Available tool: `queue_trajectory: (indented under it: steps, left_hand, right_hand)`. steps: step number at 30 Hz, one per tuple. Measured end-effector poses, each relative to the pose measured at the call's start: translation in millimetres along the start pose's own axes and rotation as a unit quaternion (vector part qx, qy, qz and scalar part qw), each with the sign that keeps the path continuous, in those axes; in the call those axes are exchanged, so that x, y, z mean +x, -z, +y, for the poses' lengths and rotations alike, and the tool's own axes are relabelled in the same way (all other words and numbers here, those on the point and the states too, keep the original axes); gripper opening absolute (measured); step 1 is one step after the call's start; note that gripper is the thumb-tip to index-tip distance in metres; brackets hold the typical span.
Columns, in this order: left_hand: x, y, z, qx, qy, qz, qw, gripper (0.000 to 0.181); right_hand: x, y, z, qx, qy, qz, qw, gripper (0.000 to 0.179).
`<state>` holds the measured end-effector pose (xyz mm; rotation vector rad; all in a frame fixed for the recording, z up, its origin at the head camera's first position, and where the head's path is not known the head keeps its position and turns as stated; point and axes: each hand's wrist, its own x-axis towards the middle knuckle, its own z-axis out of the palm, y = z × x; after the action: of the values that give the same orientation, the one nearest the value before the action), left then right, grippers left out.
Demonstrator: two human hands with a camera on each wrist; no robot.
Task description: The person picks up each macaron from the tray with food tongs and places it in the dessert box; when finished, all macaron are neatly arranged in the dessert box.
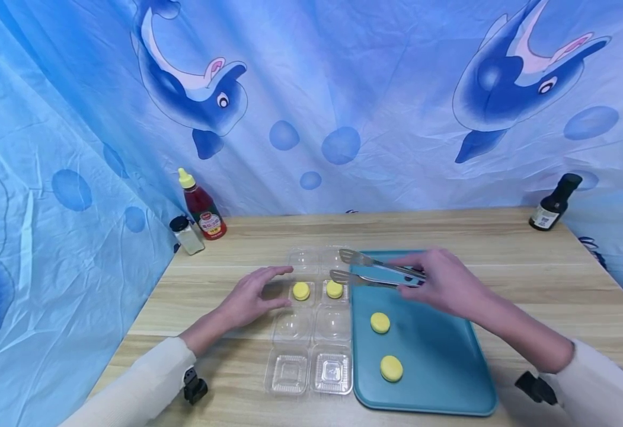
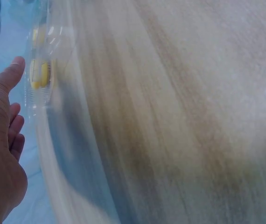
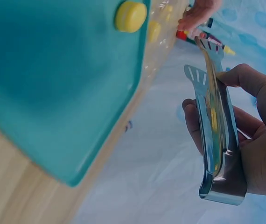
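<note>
My right hand (image 1: 447, 281) holds metal food tongs (image 3: 219, 135) over the far part of the teal tray (image 1: 423, 356). The tongs' slotted tips stand apart and reach left above the clear plastic containers (image 1: 295, 323); nothing shows between them. A yellow macaron (image 1: 301, 290) and a second one (image 1: 335, 289) sit side by side in two container compartments. On the tray lie two more, a macaron (image 1: 380, 322) and a nearer macaron (image 1: 391, 368). My left hand (image 1: 252, 299), thumb and fingers spread, is beside the left macaron's compartment. Whether it touches the plastic I cannot tell.
At the back left of the wooden table (image 1: 226, 356) stand a red sauce bottle (image 1: 203, 207) and a black-capped shaker (image 1: 187, 235). A small dark bottle (image 1: 555, 201) is at the back right. A blue dolphin-print curtain (image 1: 311, 107) hangs behind and along the left.
</note>
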<state>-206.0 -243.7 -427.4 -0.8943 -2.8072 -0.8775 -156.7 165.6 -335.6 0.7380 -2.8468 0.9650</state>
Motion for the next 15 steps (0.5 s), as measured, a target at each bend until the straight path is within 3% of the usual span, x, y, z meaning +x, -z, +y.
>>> queue_trajectory:
  steps: [6,15]
  left_hand:
    - [-1.0,4.7,5.5,-0.012,-0.008,0.017,0.9998,0.076]
    - [-8.0,2.0,24.4,-0.046,-0.071,0.013,0.9963,0.073]
  right_hand:
    - [-22.0,6,20,0.004,-0.019,-0.022,0.9996,0.045]
    - [-49.3,7,40,0.026,-0.044,-0.076,0.9958,0.043]
